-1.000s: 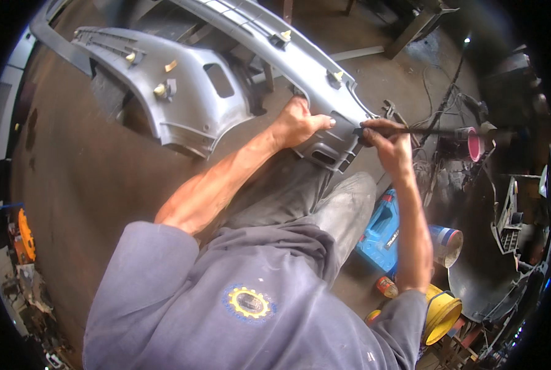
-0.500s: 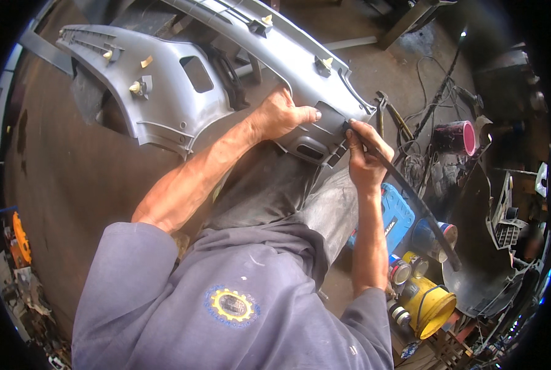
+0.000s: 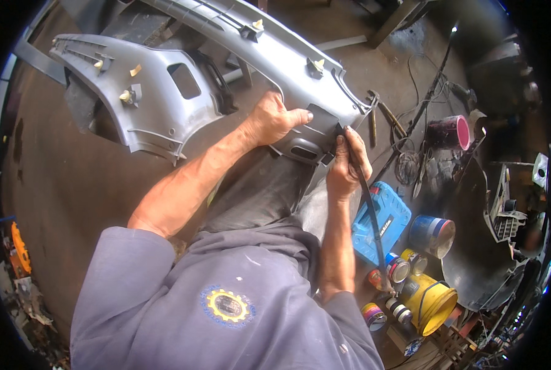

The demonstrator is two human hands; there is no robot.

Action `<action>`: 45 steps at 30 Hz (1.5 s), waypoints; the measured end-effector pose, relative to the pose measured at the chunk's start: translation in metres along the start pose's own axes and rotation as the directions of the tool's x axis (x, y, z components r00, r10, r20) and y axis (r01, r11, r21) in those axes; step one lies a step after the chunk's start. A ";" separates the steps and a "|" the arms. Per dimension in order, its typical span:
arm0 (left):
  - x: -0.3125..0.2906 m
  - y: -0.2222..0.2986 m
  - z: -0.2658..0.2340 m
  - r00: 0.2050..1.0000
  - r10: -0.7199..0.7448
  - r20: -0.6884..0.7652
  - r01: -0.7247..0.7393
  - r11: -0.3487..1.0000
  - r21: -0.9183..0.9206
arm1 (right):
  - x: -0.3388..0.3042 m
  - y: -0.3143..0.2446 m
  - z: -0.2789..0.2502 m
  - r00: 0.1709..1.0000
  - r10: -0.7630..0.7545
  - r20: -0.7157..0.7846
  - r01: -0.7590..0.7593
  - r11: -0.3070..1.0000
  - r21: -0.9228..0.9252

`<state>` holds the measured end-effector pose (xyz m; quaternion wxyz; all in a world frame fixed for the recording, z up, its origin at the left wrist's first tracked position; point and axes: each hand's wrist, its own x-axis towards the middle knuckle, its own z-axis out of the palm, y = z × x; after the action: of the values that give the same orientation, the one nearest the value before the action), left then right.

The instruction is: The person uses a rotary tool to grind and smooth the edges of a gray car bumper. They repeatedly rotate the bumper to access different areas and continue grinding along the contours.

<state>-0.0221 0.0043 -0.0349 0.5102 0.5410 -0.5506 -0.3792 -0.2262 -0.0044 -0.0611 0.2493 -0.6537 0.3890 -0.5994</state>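
the grey bumper (image 3: 164, 117) lies across my lap, long axis running left to right. my left hand (image 3: 275, 120) presses flat on its edge; my right hand (image 3: 347, 163), just beside it, is clenched around a thin black rod (image 3: 369, 213) trailing back toward me.

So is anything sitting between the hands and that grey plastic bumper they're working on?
Nothing visible. The left hand already presses on the grey plastic car bumper near its dark patch, and the right hand holds a long thin dark strip whose upper end meets the bumper's edge.
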 end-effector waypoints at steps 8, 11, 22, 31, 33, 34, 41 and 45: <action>0.004 0.034 -0.020 0.968 -0.156 0.194 0.176 0.980 -0.092 | 0.049 -0.011 -0.026 0.905 -0.036 0.423 0.042 0.999 -0.005; 0.007 0.020 -0.011 0.996 -0.025 0.083 0.038 0.986 -0.165 | 0.084 -0.024 -0.031 0.770 -0.028 0.638 0.097 0.993 -0.073; 0.001 0.011 -0.004 0.985 -0.140 0.098 0.122 0.977 0.175 | 0.002 -0.005 -0.009 0.965 0.253 0.064 -0.259 0.958 0.126; 0.006 -0.005 -0.018 0.986 -0.130 0.101 0.139 0.986 -0.091 | 0.031 -0.008 -0.018 0.954 0.066 0.292 -0.118 0.979 0.166; 0.006 0.016 -0.021 0.955 -0.254 0.156 0.255 0.967 0.012 | 0.056 -0.004 -0.028 0.904 0.002 0.428 -0.064 0.989 0.130; 0.005 0.026 -0.024 0.925 -0.332 0.185 0.322 0.943 0.082 | 0.071 -0.010 -0.028 0.864 0.010 0.504 -0.052 0.996 0.068; 0.002 0.024 -0.014 0.991 -0.108 0.079 0.108 0.994 0.004 | 0.124 -0.020 -0.034 0.576 0.277 0.769 -0.209 0.960 -0.188; -0.003 0.004 -0.011 0.994 -0.096 0.051 0.079 0.961 0.264 | 0.032 -0.019 -0.020 0.921 0.302 0.248 -0.354 0.912 0.206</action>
<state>-0.0121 0.0095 -0.0293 0.3992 0.6151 -0.5874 -0.3424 -0.2422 -0.0162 -0.0238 0.4657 -0.6023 0.3876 -0.5197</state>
